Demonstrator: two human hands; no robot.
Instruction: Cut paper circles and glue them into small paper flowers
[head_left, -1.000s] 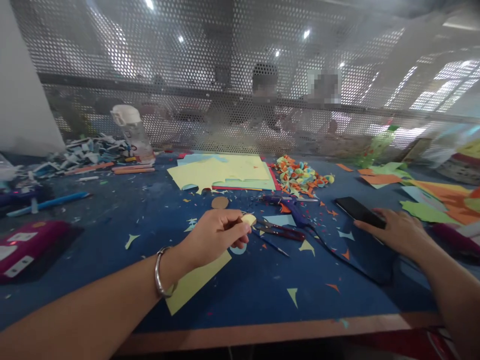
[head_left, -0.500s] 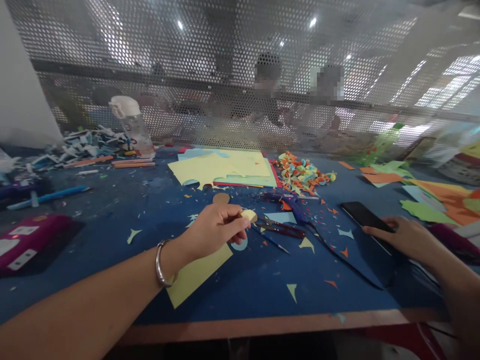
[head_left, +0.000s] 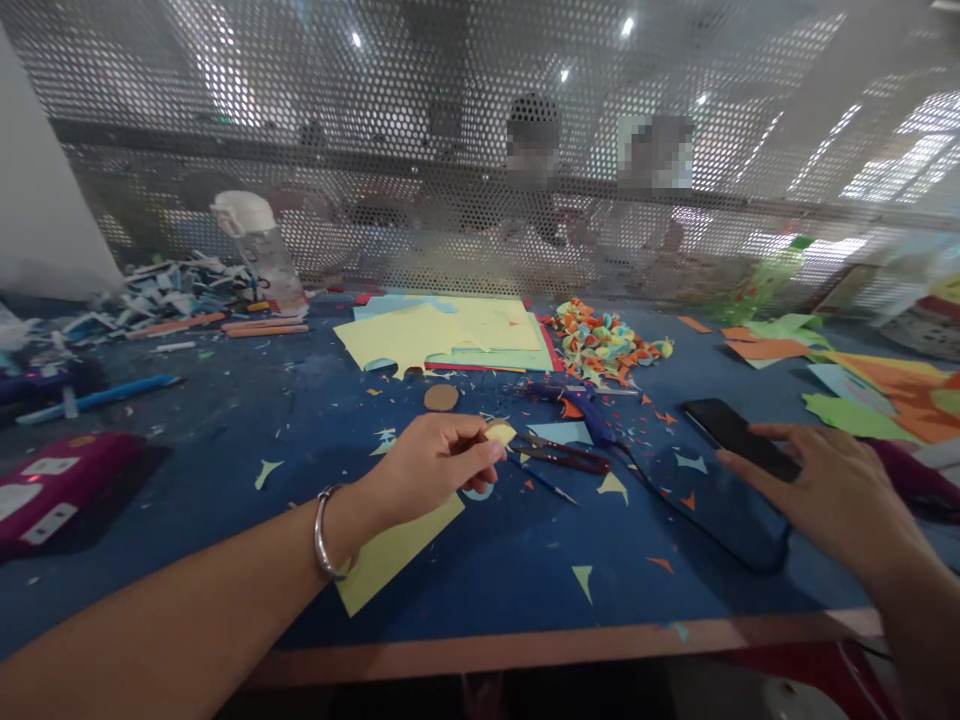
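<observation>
Between the thumb and fingers of my left hand (head_left: 450, 455) is a small piece of yellow paper (head_left: 502, 432). A round brown cardboard disc (head_left: 441, 398) lies just beyond that hand, and a sheet of yellow paper (head_left: 405, 555) is partly under its wrist. Right of the fingertips are scissors (head_left: 566, 457) with dark red handles, a blue pen (head_left: 546, 482) and a purple glue gun (head_left: 596, 415). My right hand (head_left: 821, 480) is over a black phone (head_left: 739, 435) lying on the table, thumb and fingers apart, its fingertips covering part of it.
Stacked coloured paper (head_left: 450, 335) and a heap of small paper pieces (head_left: 604, 345) lie at the back. A bottle (head_left: 264, 255) stands back left, near a magenta case (head_left: 67, 490). A black cable (head_left: 697, 525) crosses the right side. Behind is a perforated metal screen (head_left: 420, 130).
My right hand's fingers have spread, and the phone now lies flatter on the table. My left hand still pinches the yellow paper piece, moved only slightly.
</observation>
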